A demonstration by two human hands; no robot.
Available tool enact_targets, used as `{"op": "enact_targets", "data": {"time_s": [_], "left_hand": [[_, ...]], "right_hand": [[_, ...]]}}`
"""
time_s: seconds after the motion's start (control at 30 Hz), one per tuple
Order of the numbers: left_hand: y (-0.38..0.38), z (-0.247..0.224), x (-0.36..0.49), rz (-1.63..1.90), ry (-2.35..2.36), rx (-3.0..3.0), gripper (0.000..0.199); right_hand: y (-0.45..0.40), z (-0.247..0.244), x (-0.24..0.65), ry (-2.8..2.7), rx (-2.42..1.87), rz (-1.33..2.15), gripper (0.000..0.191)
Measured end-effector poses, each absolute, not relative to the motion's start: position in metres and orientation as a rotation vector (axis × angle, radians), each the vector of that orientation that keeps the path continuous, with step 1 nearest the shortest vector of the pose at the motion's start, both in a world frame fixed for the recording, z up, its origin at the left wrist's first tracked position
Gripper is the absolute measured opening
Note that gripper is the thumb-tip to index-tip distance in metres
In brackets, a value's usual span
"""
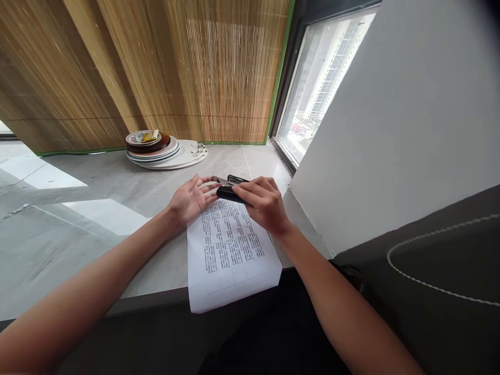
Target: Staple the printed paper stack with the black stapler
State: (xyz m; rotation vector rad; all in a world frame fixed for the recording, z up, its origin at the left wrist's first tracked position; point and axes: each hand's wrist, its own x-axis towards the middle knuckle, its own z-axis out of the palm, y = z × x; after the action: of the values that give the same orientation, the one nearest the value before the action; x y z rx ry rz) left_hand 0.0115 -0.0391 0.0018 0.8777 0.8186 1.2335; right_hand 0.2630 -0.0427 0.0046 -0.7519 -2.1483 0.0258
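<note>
A black stapler is in my right hand, its top part swung up from the base and a metal strip showing between them. My left hand is palm up with its fingers spread, the fingertips close beside the stapler's front end; whether they touch it I cannot tell. Below both hands lies a printed white sheet covered with columns of small text. Its near end hangs over the counter's front edge, and its far end is partly hidden behind the hands and stapler.
The grey marble-like counter holds a stack of plates at the back. Behind it hangs a bamboo blind. A window and a white wall stand on the right, with a beaded cord near the dark lower wall.
</note>
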Motion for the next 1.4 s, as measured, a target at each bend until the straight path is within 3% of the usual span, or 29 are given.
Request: {"op": "enact_targets", "data": {"time_s": [0.1, 0.23, 0.43, 0.53, 0.6, 0.7, 0.83, 0.97, 1.1, 1.27, 1.4], "left_hand": [[-0.038, -0.003, 0.009, 1.089, 0.778, 0.801, 0.032], [-0.035, -0.006, 0.005, 1.136, 0.815, 0.713, 0.022], [-0.032, 0.001, 0.003, 1.522, 0.878, 0.726, 0.017], [-0.035, 0.008, 0.004, 1.66, 0.833, 0.973, 0.006], [-0.04, 0.013, 0.006, 1.631, 0.791, 1.14, 0.012], [-0.049, 0.019, 0.012, 1.497, 0.723, 1.284, 0.029], [-0.063, 0.025, 0.017, 1.264, 0.693, 1.303, 0.044], [-0.072, 0.026, 0.016, 1.164, 0.698, 1.254, 0.038], [-0.074, 0.024, 0.015, 1.151, 0.691, 1.282, 0.035], [-0.065, 0.024, 0.014, 1.221, 0.687, 1.409, 0.049], [-0.045, 0.02, -0.011, 1.639, 1.147, 1.549, 0.023]], "right_hand": [[-0.044, 0.006, 0.257, -2.366, -0.637, -0.161, 0.044], [-0.046, 0.008, 0.255, -2.365, -0.657, -0.13, 0.04], [-0.052, 0.004, 0.248, -1.819, -0.976, 0.539, 0.03], [-0.052, -0.002, 0.247, -1.853, -0.972, 0.8, 0.028], [-0.051, -0.003, 0.249, -1.932, -0.967, 0.848, 0.026], [-0.052, 0.003, 0.252, -2.009, -0.946, 0.697, 0.03], [-0.055, 0.027, 0.236, -2.074, -0.816, 0.23, 0.035], [-0.056, 0.041, 0.206, -2.326, -0.642, -0.04, 0.037], [-0.053, 0.036, 0.195, -2.354, -0.552, -0.062, 0.045], [-0.04, 0.04, 0.211, -2.17, -0.646, 0.055, 0.04], [0.005, 0.031, 0.245, -1.917, -0.898, 0.23, 0.036]]}}
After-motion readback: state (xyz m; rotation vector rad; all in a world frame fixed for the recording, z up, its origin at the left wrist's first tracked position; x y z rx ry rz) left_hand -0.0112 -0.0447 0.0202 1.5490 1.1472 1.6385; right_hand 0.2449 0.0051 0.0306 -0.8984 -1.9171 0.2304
